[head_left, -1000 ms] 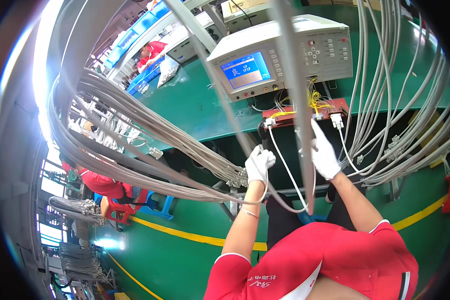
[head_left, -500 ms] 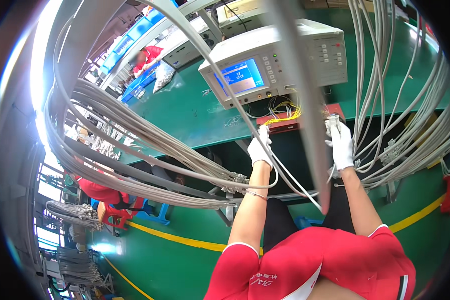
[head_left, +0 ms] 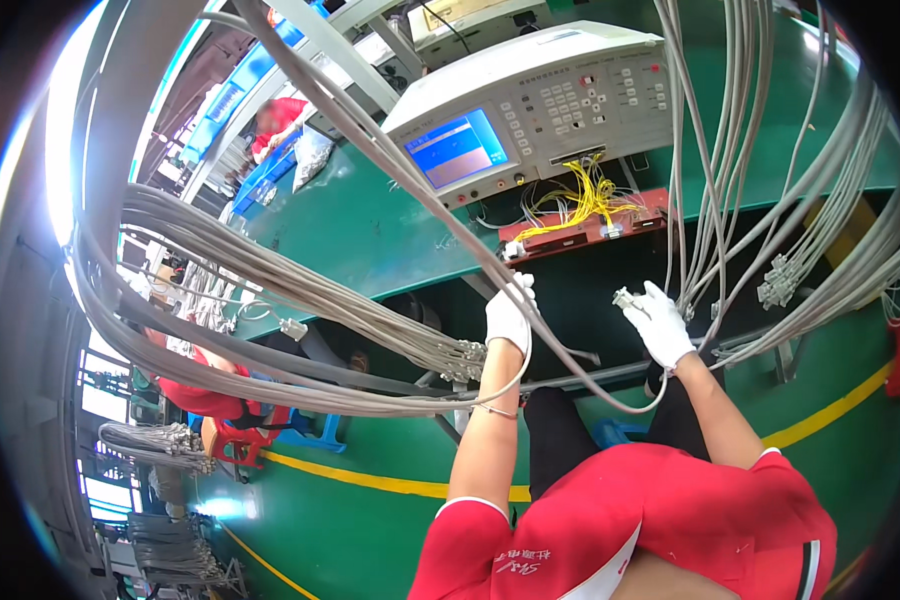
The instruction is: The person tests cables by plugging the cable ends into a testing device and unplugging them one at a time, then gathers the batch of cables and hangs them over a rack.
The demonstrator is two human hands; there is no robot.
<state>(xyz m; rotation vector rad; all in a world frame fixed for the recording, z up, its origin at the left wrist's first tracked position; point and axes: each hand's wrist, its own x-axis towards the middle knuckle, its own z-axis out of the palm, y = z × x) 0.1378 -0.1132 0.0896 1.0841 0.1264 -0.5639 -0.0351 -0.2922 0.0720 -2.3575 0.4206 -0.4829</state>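
My left hand (head_left: 508,322), in a white glove, is closed on a grey cable's end just below the left end of a red test fixture (head_left: 570,240). Its fingertips cover most of that end. My right hand (head_left: 658,328), also gloved, pinches a cable connector (head_left: 625,299) with a silvery, pale end, below the fixture and apart from it. A grey cable (head_left: 610,395) hangs in a loop under both hands. Yellow wires (head_left: 592,200) run from the fixture to a white tester (head_left: 545,110) with a lit blue screen (head_left: 458,150).
Bundles of grey cables hang at left (head_left: 300,270) and right (head_left: 830,220), flanking my arms. A grey frame post (head_left: 135,120) rises at the left. The tester stands on a green bench (head_left: 370,235). Co-workers in red (head_left: 278,125) sit beyond, at left.
Both hands have come down from the fixture; the right one moved away from its right end with a connector in its fingers. The tester's screen has changed from large characters to another layout.
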